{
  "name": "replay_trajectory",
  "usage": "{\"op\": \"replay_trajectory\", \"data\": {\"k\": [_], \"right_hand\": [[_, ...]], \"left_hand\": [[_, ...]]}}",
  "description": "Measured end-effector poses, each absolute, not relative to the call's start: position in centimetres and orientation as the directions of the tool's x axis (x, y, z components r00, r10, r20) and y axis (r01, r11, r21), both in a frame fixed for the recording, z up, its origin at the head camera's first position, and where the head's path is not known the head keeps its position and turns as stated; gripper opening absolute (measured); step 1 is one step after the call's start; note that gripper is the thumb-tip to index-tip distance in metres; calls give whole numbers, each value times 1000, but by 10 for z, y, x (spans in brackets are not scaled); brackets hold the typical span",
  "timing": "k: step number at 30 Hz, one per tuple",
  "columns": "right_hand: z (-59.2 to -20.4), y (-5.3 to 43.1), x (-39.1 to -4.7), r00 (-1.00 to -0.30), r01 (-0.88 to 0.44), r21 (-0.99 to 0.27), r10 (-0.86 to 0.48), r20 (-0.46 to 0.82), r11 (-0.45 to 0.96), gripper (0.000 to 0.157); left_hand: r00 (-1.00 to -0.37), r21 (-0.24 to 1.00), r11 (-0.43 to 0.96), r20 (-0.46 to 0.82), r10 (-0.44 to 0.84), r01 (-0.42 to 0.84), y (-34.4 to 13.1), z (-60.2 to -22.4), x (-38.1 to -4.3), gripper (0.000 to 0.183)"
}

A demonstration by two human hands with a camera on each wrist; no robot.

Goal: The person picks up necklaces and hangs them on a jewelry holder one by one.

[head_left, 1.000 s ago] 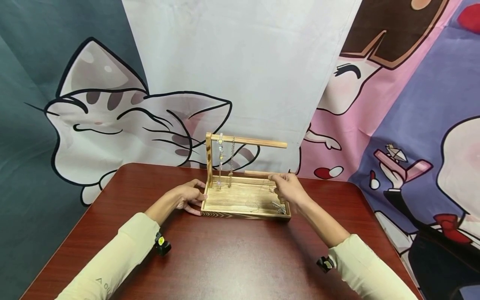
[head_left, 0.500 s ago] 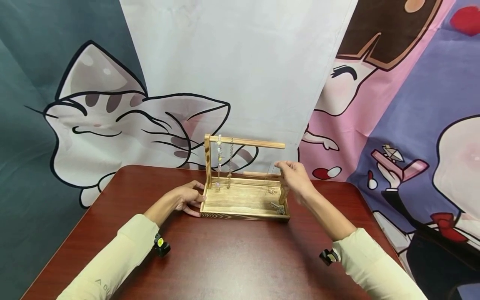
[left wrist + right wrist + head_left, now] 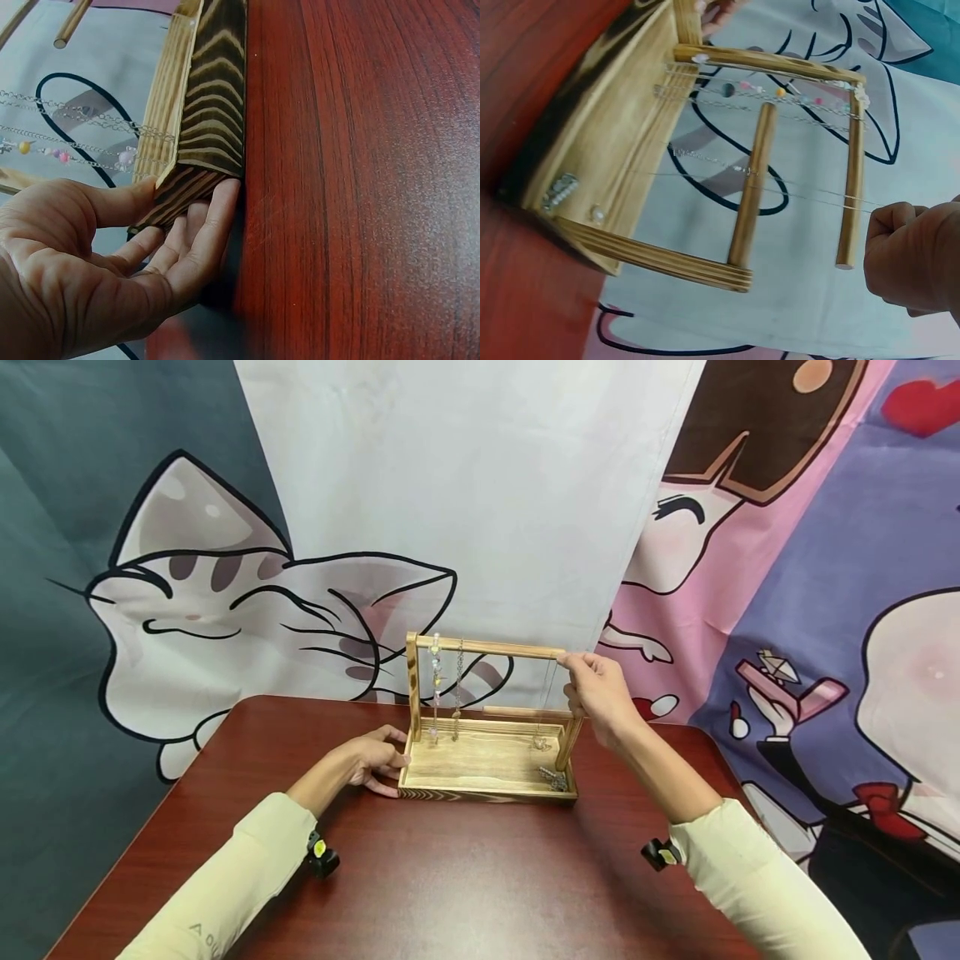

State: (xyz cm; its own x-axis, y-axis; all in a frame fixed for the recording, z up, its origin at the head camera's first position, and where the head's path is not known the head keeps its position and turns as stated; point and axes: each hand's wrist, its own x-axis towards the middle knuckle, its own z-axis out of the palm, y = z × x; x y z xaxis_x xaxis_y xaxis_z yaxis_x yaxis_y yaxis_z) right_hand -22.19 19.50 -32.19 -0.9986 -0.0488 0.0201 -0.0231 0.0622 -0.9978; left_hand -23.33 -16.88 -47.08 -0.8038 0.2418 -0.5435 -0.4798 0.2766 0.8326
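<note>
A wooden jewelry stand, with a shallow tray [image 3: 465,767] as its base, sits on the table. My left hand [image 3: 369,758] grips the tray's left end; in the left wrist view the thumb [image 3: 124,204] lies at the rim and the fingers [image 3: 214,232] reach along the outside and underneath. At the free end of the upper bar [image 3: 502,649], my right hand [image 3: 602,689] pinches a thin necklace [image 3: 802,196], whose strands hang down past the bars. A small pendant [image 3: 541,743] dangles low over the tray. A beaded necklace [image 3: 437,681] and a chain necklace [image 3: 458,681] hang at the bar's left.
A shorter lower bar [image 3: 517,713] projects from the right post [image 3: 568,745]. Silver jewelry [image 3: 555,778] lies heaped in the tray's right corner. The reddish-brown table [image 3: 480,877] extends in front, and a printed cloth backdrop [image 3: 480,510] rises behind.
My right hand has risen from low over the tray to the upper bar's end, drawing the thin necklace up with it. My left hand stays on the tray.
</note>
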Motion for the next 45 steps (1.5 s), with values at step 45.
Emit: {"op": "replay_trajectory", "data": {"k": [45], "right_hand": [[-244,208,-254,-971,-221,-967,126,205,-125,54]], "left_hand": [[-807,835,282,-538,242,-472,-170,-471,-233,55]]}}
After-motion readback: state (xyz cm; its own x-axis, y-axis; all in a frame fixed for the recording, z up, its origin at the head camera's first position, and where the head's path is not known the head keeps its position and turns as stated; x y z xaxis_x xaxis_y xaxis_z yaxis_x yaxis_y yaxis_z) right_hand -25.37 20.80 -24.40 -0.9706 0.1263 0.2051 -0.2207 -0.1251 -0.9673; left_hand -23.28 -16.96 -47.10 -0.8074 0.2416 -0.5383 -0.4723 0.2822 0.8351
